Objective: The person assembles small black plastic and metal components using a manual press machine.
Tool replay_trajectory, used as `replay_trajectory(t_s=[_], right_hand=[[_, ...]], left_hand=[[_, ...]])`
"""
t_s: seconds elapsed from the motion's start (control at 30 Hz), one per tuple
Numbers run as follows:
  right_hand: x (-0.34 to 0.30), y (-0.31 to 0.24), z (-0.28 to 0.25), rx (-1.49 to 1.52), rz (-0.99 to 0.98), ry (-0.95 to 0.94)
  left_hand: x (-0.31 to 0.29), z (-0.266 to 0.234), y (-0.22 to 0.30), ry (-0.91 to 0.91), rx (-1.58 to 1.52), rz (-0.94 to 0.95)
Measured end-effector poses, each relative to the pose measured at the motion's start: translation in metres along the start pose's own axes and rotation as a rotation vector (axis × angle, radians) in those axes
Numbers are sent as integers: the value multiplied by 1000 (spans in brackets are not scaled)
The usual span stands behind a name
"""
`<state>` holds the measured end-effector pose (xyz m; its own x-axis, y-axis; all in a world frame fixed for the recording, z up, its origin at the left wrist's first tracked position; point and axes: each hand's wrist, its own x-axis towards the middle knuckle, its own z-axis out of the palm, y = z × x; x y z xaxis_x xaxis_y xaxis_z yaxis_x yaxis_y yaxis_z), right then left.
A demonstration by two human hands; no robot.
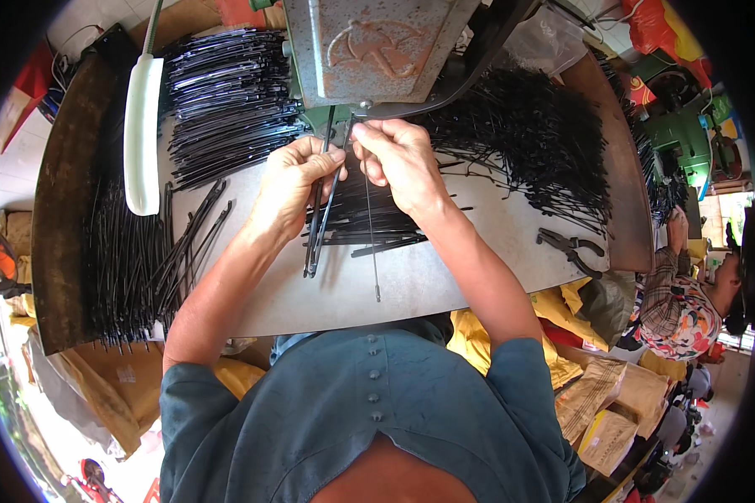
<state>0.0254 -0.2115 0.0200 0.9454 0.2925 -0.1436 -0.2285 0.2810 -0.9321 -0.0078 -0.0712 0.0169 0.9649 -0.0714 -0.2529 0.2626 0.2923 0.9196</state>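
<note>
My left hand [300, 178] pinches a few slim black metal umbrella ribs [314, 243] between thumb and fingers; their lower ends point down toward the table's near edge. Close beside it, my right hand [401, 163] is closed, its thumb and forefinger holding a thin black metal rod [373, 251] that hangs below the palm. Both hands meet just under the working point of a grey-green press [383, 59], where the parts' upper ends come together. Exactly how the pieces join there is hidden by my fingers. More ribs [365, 220] lie on the table beneath my hands.
A metal-topped table [268, 298] carries stacked ribs [226, 101] at upper left, a bundle [126, 251] at left and a tangled heap of thin black rods [528, 134] at right. Pliers [572, 249] lie near the right edge. A white lamp [144, 134] hangs left. Another person [679, 306] sits far right.
</note>
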Motion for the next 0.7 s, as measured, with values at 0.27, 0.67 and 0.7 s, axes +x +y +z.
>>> replay_trajectory(t_s=[0.27, 0.67, 0.7], right_hand=[[4, 1, -3, -51, 4, -31], [4, 4, -2, -14, -1, 12], [4, 4, -2, -10, -3, 16]], left_hand=[[10, -8, -6, -38, 43, 21], [1, 10, -8, 43, -63, 43], [0, 12, -8, 83, -54, 70]])
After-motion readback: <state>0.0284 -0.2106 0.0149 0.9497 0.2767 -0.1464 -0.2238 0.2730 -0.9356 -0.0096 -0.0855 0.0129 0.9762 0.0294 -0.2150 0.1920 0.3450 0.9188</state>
